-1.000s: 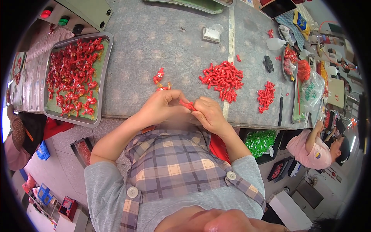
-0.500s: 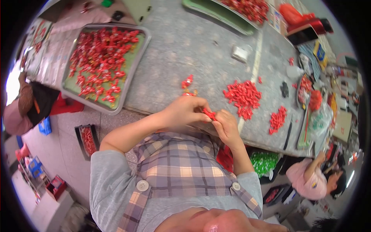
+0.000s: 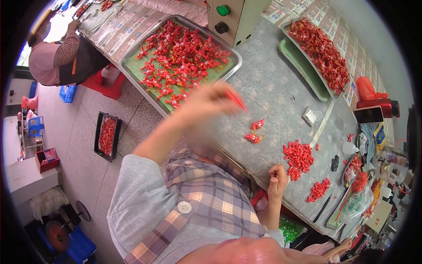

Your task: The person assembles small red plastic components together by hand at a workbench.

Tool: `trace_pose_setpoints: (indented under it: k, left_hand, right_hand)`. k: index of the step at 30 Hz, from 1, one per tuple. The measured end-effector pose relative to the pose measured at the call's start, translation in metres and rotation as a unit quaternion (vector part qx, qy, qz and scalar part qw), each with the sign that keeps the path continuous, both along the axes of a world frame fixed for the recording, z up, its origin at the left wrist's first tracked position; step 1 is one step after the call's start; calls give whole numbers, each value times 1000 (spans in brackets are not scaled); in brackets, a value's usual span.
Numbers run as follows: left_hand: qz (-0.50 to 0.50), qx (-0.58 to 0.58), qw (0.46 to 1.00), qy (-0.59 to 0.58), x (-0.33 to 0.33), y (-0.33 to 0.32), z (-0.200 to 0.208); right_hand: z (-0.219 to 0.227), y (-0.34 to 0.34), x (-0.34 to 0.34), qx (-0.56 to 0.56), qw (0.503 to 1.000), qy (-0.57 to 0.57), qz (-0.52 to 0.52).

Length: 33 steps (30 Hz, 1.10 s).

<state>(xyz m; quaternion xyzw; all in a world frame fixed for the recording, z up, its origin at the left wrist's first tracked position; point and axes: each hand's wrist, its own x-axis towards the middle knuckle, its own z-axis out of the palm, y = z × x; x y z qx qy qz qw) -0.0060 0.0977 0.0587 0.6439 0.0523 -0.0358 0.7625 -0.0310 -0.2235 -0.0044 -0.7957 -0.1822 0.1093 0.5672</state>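
Observation:
My left hand [image 3: 206, 103] is raised by the near right corner of a metal tray [image 3: 238, 66], blurred by motion. A small red plastic piece [image 3: 236, 100], also smeared, sticks out of its fingers. Many small red plastic figures [image 3: 187, 57] with yellow and white bits lie in the tray on a green liner. Two similar figures [image 3: 257, 124] lie on the table to the right of my left hand. My right hand [image 3: 277, 180] is at the table's near edge with its fingers curled in; what they hold, if anything, is hidden. Beside it is a pile of small red parts [image 3: 299, 159].
A smaller red pile [image 3: 318, 190] and a black pen-like tool [image 3: 323, 209] lie to the right. A second tray of red pieces [image 3: 317, 48] stands at the far right. A control box [image 3: 233, 22] stands behind the first tray. At far left a person [image 3: 55, 61] sits.
My hands have come apart; the left, with the red piece, has moved up and left to the tray. The right has stayed near the table edge. The view has turned left.

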Motion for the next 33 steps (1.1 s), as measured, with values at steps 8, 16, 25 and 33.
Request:
trace_pose_setpoints:
  k: [8,16,25,33]
  left_hand:
    - [328,296,895,54,-6,270,-33]
    - [299,617,727,35,11,306,-70]
    - [49,433,897,-71,29,9,7]
    - [-125,505,852,-60,46,-70,-27]
  right_hand:
    - [12,15,5,-32,998,-47,8]
    - [34,12,16,-106,989,-101,-27]
    - [42,13,65,-317,911,-253,-78]
    - [42,25,67,-375,889,-258,-48]
